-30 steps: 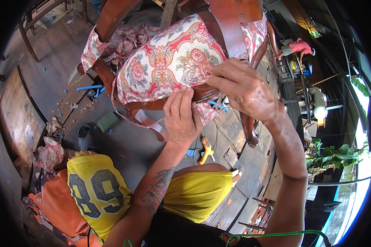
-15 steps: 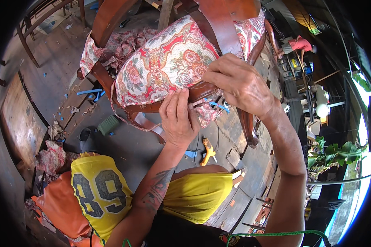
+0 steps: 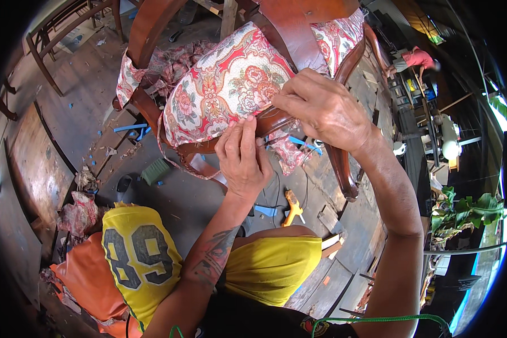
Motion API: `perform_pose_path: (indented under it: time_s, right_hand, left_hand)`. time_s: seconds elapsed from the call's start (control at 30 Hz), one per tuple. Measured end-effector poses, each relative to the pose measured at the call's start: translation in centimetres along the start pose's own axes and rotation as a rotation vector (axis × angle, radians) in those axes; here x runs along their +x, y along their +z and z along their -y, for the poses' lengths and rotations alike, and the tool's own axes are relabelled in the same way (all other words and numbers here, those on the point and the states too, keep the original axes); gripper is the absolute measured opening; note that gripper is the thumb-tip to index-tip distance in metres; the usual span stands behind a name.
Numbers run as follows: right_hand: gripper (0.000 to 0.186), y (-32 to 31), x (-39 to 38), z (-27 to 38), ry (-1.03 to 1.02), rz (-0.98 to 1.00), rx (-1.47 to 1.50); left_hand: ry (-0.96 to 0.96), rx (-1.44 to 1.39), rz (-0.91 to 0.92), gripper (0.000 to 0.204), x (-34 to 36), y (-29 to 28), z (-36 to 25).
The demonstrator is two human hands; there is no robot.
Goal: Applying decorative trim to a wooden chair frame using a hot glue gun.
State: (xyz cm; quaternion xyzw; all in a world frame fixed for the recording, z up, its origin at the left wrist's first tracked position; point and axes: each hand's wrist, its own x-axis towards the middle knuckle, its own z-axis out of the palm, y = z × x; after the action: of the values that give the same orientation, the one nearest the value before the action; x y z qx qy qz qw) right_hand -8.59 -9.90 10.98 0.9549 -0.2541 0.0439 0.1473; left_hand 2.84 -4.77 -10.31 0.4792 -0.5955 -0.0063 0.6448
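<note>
Here, left fingers (image 3: 236, 138), thumb apart, touch the wood-framed floral seat (image 3: 225, 84); right fingers (image 3: 292, 105) pinch something indistinct.

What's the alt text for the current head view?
A person's left hand touches the edge of a floral-patterned chair seat, while the right hand, pinched together, is at that edge farther right, by the wooden rail. A yellow tool and a green object lie on the littered floor below.
</note>
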Motion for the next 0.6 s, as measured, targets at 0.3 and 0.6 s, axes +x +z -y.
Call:
perform_pose_path:
  time_s: [0.3, 0.6]
  right_hand:
    - [0.033, 0.24, -0.26, 0.16, -0.079, 0.018, -0.204]
    - [0.031, 0.77, -0.4, 0.5, -0.163, 0.008, -0.39]
  left_hand:
    - [-0.007, 0.005, -0.009, 0.057, 0.0, 0.05, -0.14]
    - [-0.017, 0.012, 0.001, 0.061, 0.04, 0.04, -0.34]
